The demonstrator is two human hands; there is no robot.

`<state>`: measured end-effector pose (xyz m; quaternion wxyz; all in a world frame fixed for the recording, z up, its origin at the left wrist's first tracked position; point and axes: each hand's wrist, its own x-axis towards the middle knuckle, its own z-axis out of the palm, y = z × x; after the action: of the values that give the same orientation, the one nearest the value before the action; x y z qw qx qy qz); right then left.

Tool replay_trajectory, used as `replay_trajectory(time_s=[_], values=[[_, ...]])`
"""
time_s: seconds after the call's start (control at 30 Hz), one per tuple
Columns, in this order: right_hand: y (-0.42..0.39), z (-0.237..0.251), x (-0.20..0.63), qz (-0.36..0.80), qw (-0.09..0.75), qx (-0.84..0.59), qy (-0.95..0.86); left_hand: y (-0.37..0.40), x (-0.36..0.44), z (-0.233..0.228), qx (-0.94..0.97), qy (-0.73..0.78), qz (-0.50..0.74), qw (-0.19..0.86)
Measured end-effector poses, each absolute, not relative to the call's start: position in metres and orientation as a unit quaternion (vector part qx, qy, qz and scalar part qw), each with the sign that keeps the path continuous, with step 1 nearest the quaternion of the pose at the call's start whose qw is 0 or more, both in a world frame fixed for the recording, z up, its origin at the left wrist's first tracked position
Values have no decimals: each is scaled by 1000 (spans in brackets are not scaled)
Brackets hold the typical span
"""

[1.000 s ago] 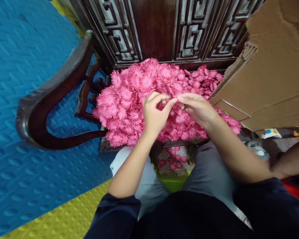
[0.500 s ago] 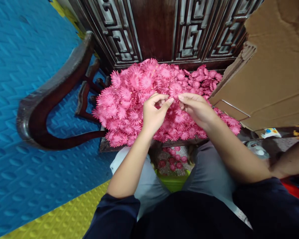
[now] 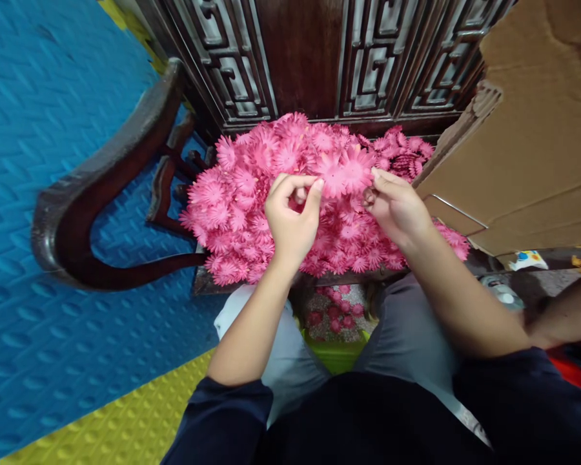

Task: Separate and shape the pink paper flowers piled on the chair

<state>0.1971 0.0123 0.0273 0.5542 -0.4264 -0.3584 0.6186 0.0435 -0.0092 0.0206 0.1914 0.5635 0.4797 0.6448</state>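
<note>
Dark carved wood backs the pink flower pile point(image 3: 252, 200); your right hand point(image 3: 397, 210) pinches one flower point(image 3: 346, 171), your left hand point(image 3: 290, 223) pinches closed beside it.

A pink fabric flower point(image 3: 356, 172) with thin fringed petals is held up face-on just above the heap, pinched at its right edge by the right hand point(image 3: 396, 208). A second, similar bloom point(image 3: 333, 174) overlaps it on the left. Below lies the heap of pink flowers point(image 3: 237, 206), piled loosely across the dark wooden chair seat point(image 3: 208, 282)
</note>
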Motion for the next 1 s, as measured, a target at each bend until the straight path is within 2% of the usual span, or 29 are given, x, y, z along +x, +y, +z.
replay_trajectory(time_s=[0.13, 0.33, 0.5, 0.63, 0.8, 1.0], values=[[8, 27, 196, 613, 532, -428, -398, -9, 41, 17, 532, 507, 661, 152], [22, 24, 215, 535, 512, -471, -479, 3, 19, 15, 434, 570, 697, 40], [13, 24, 199, 598, 490, -451, -446, 12, -3, 17, 488, 635, 599, -9], [1, 27, 185, 656, 468, -420, -417, 15, 1, 10, 537, 660, 526, 1], [0, 26, 184, 664, 476, -412, -403, 0, 25, 14, 598, 585, 548, -3], [1, 26, 187, 663, 467, -394, -432, -14, 42, 22, 670, 520, 527, 58]])
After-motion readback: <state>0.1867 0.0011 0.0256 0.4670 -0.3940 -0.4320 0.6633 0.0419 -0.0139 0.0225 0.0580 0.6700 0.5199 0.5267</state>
